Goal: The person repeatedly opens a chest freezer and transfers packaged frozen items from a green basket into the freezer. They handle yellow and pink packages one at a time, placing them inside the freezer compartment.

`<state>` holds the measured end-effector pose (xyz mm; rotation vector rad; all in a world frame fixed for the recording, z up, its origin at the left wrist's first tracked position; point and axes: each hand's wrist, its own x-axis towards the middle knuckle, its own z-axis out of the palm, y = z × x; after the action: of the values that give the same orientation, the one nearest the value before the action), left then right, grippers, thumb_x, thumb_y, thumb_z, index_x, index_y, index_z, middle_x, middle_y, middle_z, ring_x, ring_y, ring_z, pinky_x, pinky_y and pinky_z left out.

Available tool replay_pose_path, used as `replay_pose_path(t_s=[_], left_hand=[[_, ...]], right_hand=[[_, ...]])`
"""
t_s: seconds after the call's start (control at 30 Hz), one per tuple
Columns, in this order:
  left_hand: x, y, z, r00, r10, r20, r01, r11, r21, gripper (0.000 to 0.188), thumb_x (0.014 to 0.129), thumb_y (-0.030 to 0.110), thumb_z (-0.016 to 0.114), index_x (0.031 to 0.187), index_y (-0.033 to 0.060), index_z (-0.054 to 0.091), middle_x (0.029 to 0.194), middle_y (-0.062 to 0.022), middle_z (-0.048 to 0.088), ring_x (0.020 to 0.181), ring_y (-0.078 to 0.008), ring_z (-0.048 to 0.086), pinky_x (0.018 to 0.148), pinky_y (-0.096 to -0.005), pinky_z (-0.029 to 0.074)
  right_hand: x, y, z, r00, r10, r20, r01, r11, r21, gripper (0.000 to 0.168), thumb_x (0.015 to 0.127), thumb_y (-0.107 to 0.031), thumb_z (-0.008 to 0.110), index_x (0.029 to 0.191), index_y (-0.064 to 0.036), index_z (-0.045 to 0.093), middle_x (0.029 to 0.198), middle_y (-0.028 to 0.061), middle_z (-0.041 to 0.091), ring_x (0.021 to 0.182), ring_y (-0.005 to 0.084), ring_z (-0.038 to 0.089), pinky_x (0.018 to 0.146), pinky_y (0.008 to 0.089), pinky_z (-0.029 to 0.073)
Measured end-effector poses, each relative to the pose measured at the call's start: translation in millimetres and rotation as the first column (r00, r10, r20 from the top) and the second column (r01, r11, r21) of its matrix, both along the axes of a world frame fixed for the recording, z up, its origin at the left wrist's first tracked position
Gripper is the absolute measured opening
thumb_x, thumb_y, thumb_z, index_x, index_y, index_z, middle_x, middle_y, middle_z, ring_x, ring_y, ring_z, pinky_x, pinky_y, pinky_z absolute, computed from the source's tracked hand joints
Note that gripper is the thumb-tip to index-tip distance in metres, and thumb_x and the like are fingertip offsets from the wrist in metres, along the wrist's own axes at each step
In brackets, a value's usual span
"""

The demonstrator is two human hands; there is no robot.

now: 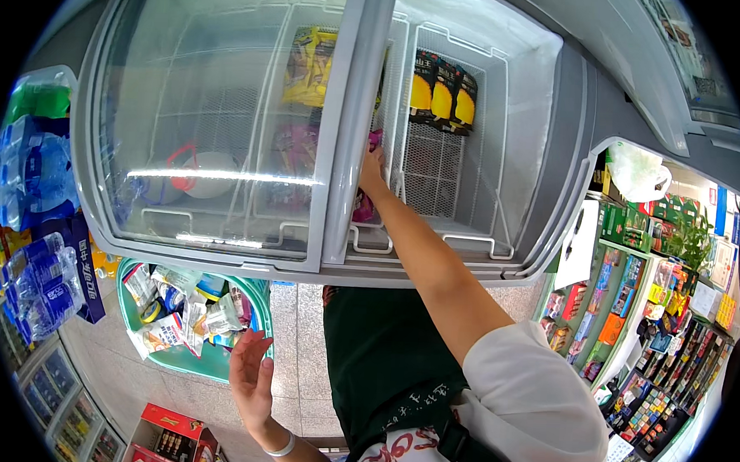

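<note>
My right hand (373, 168) reaches down into a chest freezer (528, 145) through the uncovered right side. It touches purple ice cream packs (364, 207) in a white wire basket. The sliding lid's frame (359, 119) hides part of the fingers, so the grip is unclear. More purple packs show dimly through the glass lid. My left hand (253, 374) is raised with its fingers apart and holds nothing, beside a turquoise plastic basket (200, 367). Loose frozen-treat packages (184, 309) in assorted wrappers fill that basket on the floor.
Black-and-yellow packs (444, 98) lie in the right wire basket, yellow packs (312, 67) under the glass. Shrink-wrapped water bottles (35, 173) stand left of the freezer. A red carton (169, 436) sits on the tiled floor. Stocked shelves (615, 297) rise at the right.
</note>
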<state>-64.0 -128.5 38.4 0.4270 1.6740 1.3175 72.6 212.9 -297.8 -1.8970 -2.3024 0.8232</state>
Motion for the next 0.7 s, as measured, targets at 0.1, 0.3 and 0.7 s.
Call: replay_pose_path(t_s=[0.1,0.3,0.7], left_hand=[[-1.5,-6.3,4.0,1.0,0.017,-0.006,-0.017,0.997,-0.074,0.045,0.088,0.009,0.059,0.129,-0.0003,0.043,0.121,-0.0123,0.054,0.106,-0.0216,0.055,0.094,-0.0339,0.042],[-3.6,-13.6,-5.8,0.998,0.045,0.05,-0.042,0.997,-0.071,0.045,0.085,-0.004,0.057,0.128,-0.0008,0.043,0.12,-0.0116,0.055,0.106,-0.0203,0.057,0.092,-0.031,0.043],[-7.7,-26.2,-18.5,0.986,0.14,0.091,-0.131,0.986,-0.099,0.042,0.085,-0.003,0.057,0.126,-0.001,0.045,0.117,-0.0117,0.056,0.106,-0.0208,0.057,0.092,-0.0319,0.044]], right_hand=[[-17.9,-9.1,45.0,0.895,-0.097,-0.435,0.092,0.995,-0.032,0.064,0.072,-0.033,0.069,0.115,0.007,0.043,0.119,0.0305,0.034,0.108,0.0455,0.039,0.093,0.0478,0.036],[-17.6,1.6,100.9,0.585,-0.26,-0.769,-0.06,0.931,-0.36,0.032,0.085,-0.016,0.058,0.11,0.001,0.05,0.091,0.01,0.06,0.08,0.0235,0.06,0.071,0.0342,0.05],[-49.8,-29.6,127.0,0.864,0.501,0.045,-0.501,0.848,0.172,0.097,0.071,-0.049,0.068,0.144,-0.006,0.019,0.145,0.0272,0.018,0.137,0.0436,0.009,0.112,0.05,0.005]])
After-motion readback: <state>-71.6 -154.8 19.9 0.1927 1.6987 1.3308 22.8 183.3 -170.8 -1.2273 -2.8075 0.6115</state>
